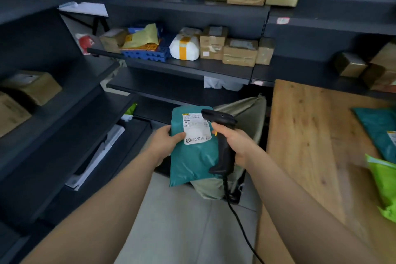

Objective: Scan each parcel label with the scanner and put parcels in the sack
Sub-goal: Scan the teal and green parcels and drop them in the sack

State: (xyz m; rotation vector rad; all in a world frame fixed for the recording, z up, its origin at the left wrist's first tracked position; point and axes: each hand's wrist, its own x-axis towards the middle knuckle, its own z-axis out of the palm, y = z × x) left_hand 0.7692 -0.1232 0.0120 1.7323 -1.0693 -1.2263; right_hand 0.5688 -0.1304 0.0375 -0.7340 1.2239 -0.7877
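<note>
Parcel depot/stockroom: dark shelving w/ taped cardboard boxes, mailer bags, wooden table

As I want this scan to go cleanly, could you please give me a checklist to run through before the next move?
1. Left hand has a grip on the teal parcel: ok.
2. Label faces up, unfolded: ok.
3. Right hand has a grip on the scanner: ok.
4. Scanner head close to the label: ok.
5. Scan registered: cannot tell.
6. Sack mouth open behind the parcel: cannot tell.
</note>
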